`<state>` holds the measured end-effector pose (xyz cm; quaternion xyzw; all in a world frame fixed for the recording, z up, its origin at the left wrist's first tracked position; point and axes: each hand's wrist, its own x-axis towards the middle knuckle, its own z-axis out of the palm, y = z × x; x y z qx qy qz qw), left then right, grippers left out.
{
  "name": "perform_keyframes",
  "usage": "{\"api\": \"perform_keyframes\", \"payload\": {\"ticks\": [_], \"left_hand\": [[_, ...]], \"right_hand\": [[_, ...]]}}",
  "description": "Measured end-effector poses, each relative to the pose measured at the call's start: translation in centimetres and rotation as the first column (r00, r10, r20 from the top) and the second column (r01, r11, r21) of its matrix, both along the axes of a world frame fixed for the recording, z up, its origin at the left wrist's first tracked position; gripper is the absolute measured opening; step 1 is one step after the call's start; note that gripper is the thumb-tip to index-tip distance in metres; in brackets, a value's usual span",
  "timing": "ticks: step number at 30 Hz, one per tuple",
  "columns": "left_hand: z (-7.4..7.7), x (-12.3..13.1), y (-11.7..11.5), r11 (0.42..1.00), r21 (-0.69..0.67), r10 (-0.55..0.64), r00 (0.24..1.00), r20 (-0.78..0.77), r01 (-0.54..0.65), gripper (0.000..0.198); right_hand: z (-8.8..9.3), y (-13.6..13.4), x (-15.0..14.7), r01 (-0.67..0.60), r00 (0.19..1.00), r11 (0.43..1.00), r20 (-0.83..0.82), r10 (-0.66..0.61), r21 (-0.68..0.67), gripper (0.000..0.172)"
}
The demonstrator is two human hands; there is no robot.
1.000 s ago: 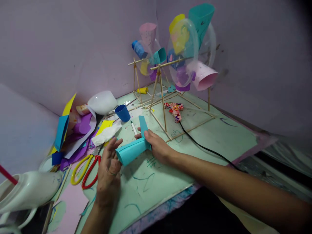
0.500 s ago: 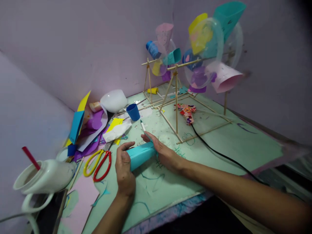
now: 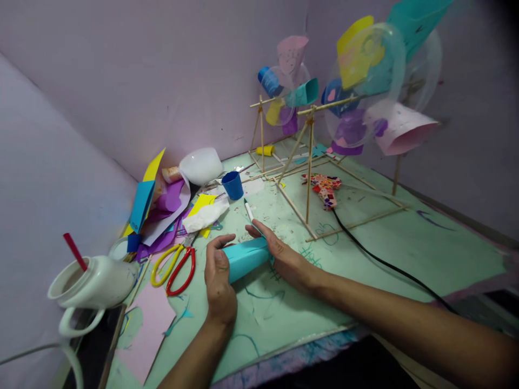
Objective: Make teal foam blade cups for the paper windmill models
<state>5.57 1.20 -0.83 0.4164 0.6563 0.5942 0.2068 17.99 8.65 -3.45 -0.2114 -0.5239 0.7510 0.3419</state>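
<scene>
A folded teal paper piece (image 3: pixel 248 260) is held between my two hands, above the near part of the table. My left hand (image 3: pixel 221 281) wraps round its left end, thumb on top. My right hand (image 3: pixel 286 259) presses against its right end, with a marker (image 3: pixel 248 209) sticking up past the fingers, dark tip pointing away. Beyond them stands a blue paper cup (image 3: pixel 232 185). Scissors (image 3: pixel 180 266) with one yellow and one red handle lie left of my left hand.
Stick frames (image 3: pixel 308 173) carry clear wheels with coloured paper cups at the back right. A patterned glue gun (image 3: pixel 326 189) trails a black cord. Paper scraps (image 3: pixel 168 202), pink paper (image 3: pixel 150 329) and a white mug-like jar (image 3: pixel 101 281) are at the left.
The whole view has shifted, so everything appears farther right. My hands keep the same hold on the teal paper.
</scene>
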Motion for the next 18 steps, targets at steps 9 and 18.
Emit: {"api": "perform_keyframes", "payload": {"ticks": [9, 18], "left_hand": [[-0.05, -0.15, 0.02, 1.000, -0.014, 0.009, 1.000, 0.021, -0.008, 0.044], [0.28, 0.06, -0.05, 1.000, -0.018, 0.020, 1.000, -0.019, -0.021, 0.042]], "right_hand": [[0.10, -0.03, 0.03, -0.009, 1.000, 1.000, 0.014, 0.009, 0.000, 0.073], [-0.29, 0.12, 0.01, -0.020, 0.999, 0.999, 0.026, 0.020, 0.024, 0.072]]}}
